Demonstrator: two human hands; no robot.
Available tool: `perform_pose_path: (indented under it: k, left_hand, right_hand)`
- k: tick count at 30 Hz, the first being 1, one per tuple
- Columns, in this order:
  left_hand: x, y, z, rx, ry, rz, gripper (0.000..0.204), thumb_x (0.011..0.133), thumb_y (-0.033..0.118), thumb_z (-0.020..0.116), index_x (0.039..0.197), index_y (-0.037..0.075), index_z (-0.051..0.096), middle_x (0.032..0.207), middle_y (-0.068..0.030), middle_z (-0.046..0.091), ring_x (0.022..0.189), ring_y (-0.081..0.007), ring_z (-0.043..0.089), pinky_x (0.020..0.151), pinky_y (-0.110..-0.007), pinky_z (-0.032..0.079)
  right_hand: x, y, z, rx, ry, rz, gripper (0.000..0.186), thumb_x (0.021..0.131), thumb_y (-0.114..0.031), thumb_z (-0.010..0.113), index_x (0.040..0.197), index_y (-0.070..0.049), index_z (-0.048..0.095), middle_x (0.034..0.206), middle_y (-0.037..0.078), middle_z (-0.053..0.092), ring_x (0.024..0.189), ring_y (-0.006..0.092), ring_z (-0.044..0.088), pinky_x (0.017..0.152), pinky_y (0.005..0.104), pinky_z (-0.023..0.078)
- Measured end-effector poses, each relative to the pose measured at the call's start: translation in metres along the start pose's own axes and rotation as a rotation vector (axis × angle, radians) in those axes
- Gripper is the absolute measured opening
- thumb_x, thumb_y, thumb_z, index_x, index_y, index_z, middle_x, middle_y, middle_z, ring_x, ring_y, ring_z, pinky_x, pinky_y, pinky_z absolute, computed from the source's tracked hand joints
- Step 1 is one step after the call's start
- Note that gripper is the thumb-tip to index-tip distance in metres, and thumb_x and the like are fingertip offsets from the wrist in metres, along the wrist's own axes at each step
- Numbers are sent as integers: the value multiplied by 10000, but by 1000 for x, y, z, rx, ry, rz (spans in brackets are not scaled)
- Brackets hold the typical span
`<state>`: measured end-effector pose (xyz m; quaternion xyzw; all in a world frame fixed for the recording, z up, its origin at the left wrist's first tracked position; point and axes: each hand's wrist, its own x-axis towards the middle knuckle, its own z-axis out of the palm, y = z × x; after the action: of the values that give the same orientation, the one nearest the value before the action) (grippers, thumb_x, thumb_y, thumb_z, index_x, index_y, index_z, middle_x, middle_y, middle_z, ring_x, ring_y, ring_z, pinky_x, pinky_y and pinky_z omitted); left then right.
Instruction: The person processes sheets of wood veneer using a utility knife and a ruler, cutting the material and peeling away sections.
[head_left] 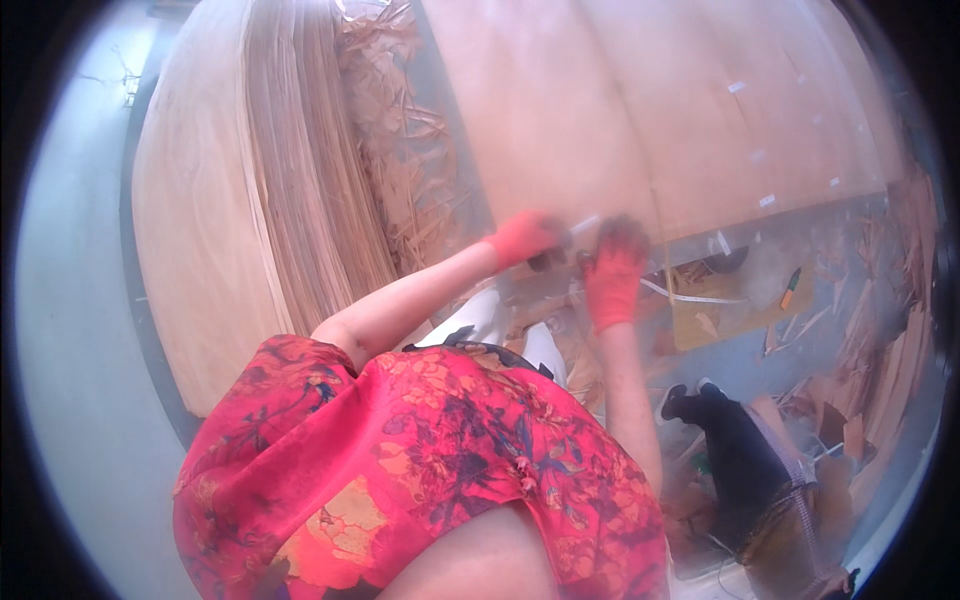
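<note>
Wooden sheet (560,110) is lying just beyond both hands, its near edge running by the fingers. The left hand (527,239), in a red glove, is curling at that edge; whether it is clamping on anything I cannot tell for the blur. Close to its right, the right hand (615,265), gloved alike, is reaching forward over the edge, and I cannot tell whether its fingers are pinching. A pale strip (584,225) is showing between the hands. Left of the left hand, a stack of wooden sheets (205,200) is standing; right of the right hand, a yellow board (700,325) is lying.
</note>
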<state>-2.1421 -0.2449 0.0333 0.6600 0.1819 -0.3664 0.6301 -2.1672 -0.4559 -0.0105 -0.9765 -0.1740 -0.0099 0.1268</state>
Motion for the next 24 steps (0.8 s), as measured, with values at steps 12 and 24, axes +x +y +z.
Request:
perform_pose_path:
  k: [12, 24]
  left_hand:
    - [16, -1, 12, 72, 58, -113, 222, 936, 227, 678, 1000, 22, 732, 774, -104, 742, 596, -187, 699, 534, -318, 555]
    - [-9, 7, -42, 328, -46, -34, 175, 939, 161, 604, 996, 30, 705, 795, -92, 720, 596, -167, 664, 558, -323, 546]
  right_hand:
    - [-4, 4, 10, 32, 69, -96, 678, 892, -381, 669, 1517, -224, 457, 1601, 4, 412, 1454, 488, 298, 1202, 661, 170]
    - [-1, 11, -8, 22, -17, -143, 584, 929, -327, 647, 1488, -246, 502, 1562, -14, 474, 1454, 500, 297, 1194, 655, 175]
